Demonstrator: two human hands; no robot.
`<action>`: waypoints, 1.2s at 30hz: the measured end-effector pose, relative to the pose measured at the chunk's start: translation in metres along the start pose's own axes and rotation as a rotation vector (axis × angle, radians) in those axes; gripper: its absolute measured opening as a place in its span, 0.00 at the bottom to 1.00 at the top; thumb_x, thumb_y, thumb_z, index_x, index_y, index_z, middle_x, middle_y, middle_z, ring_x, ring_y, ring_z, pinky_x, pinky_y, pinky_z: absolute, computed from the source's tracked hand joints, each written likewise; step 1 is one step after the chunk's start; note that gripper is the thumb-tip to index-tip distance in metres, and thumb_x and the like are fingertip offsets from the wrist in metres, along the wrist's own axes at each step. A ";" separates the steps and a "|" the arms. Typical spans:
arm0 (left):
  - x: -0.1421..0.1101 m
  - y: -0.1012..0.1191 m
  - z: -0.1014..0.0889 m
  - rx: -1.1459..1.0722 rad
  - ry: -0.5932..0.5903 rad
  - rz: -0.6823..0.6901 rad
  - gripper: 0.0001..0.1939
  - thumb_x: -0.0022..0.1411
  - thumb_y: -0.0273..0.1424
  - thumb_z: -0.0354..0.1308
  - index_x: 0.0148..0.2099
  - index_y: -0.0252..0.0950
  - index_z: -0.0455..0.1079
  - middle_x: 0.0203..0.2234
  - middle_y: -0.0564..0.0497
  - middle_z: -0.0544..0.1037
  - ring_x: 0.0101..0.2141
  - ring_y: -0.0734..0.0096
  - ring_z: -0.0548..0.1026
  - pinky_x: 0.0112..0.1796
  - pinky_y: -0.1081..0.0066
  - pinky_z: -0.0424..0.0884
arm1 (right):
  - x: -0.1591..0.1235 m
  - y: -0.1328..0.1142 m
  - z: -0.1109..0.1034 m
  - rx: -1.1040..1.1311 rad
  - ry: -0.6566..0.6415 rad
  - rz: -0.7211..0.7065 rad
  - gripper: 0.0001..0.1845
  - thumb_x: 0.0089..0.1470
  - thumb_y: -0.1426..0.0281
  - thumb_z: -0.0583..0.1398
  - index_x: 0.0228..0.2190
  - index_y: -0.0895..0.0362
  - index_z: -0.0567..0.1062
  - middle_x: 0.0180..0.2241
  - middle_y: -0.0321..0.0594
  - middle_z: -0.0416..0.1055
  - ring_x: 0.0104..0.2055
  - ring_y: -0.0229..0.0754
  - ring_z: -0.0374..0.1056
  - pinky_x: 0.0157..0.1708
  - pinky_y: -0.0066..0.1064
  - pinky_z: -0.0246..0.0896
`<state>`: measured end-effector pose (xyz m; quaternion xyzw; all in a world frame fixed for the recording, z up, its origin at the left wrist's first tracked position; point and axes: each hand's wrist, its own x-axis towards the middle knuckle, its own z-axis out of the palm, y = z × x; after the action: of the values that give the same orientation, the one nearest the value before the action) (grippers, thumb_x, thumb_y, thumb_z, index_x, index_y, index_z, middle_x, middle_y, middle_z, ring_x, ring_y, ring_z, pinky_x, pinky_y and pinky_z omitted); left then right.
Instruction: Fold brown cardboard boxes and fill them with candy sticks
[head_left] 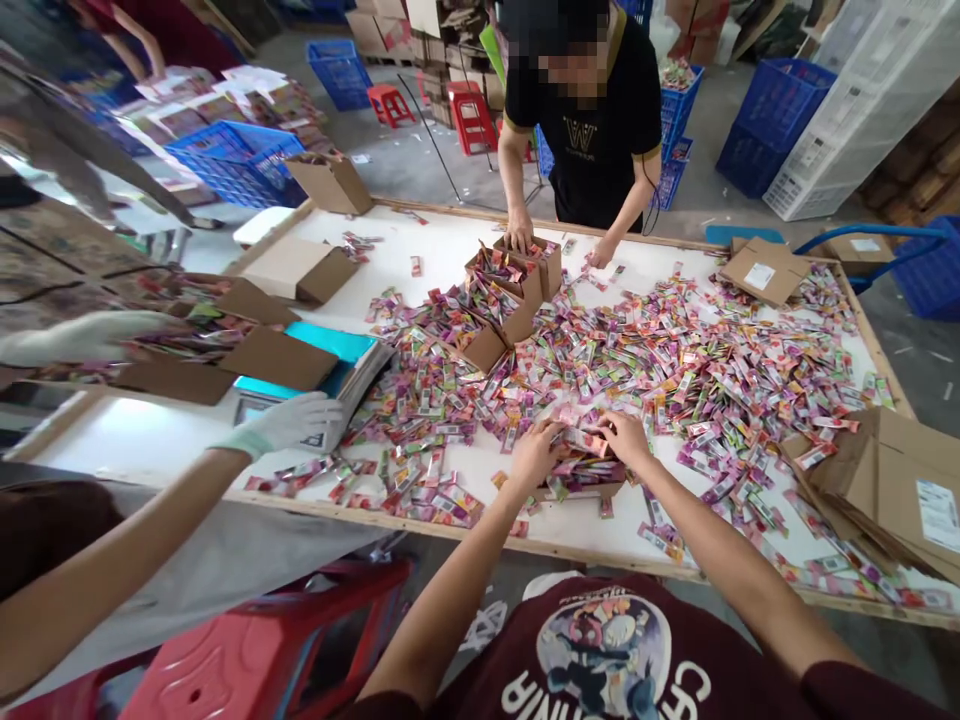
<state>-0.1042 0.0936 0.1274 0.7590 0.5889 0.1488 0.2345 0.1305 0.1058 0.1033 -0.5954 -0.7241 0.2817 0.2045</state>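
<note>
My left hand (534, 452) and my right hand (626, 437) meet near the table's front edge, both curled round a bundle of small colourful sachets (581, 442). Beneath them sits a small brown cardboard box (581, 480) partly filled with sachets. A great heap of loose sachets (675, 360) covers the white table (187, 435) all around my hands.
Across the table a person in a black shirt (592, 110) fills small boxes (510, 280). At left a co-worker's gloved hand (289, 420) rests by a scale (300, 385) bearing an open carton. Flat cartons (892, 480) lie right. Red stool (247, 650) below, blue crates behind.
</note>
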 end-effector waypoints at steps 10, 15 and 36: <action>0.023 -0.003 -0.003 -0.242 0.250 -0.081 0.42 0.67 0.41 0.61 0.75 0.34 0.47 0.69 0.33 0.61 0.72 0.49 0.55 0.68 0.51 0.56 | -0.011 -0.001 0.015 0.001 0.019 0.039 0.08 0.64 0.67 0.60 0.41 0.55 0.79 0.46 0.46 0.78 0.53 0.51 0.71 0.55 0.41 0.61; -0.030 -0.026 0.018 -0.069 0.032 -0.026 0.33 0.65 0.34 0.62 0.71 0.39 0.63 0.70 0.36 0.60 0.72 0.42 0.53 0.68 0.43 0.55 | -0.028 0.010 0.005 0.132 0.347 0.158 0.20 0.70 0.62 0.51 0.54 0.58 0.73 0.50 0.52 0.74 0.51 0.52 0.70 0.52 0.42 0.65; -0.021 -0.020 -0.002 -0.156 -0.024 -0.202 0.24 0.72 0.37 0.49 0.64 0.36 0.71 0.58 0.42 0.79 0.58 0.59 0.77 0.57 0.65 0.72 | -0.049 -0.014 -0.015 -0.227 -0.230 -0.120 0.06 0.65 0.69 0.64 0.41 0.54 0.83 0.45 0.43 0.80 0.51 0.48 0.73 0.55 0.39 0.59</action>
<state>-0.1265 0.0778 0.1195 0.6771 0.6461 0.1605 0.3136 0.1399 0.0587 0.1258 -0.5341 -0.8042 0.2517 0.0679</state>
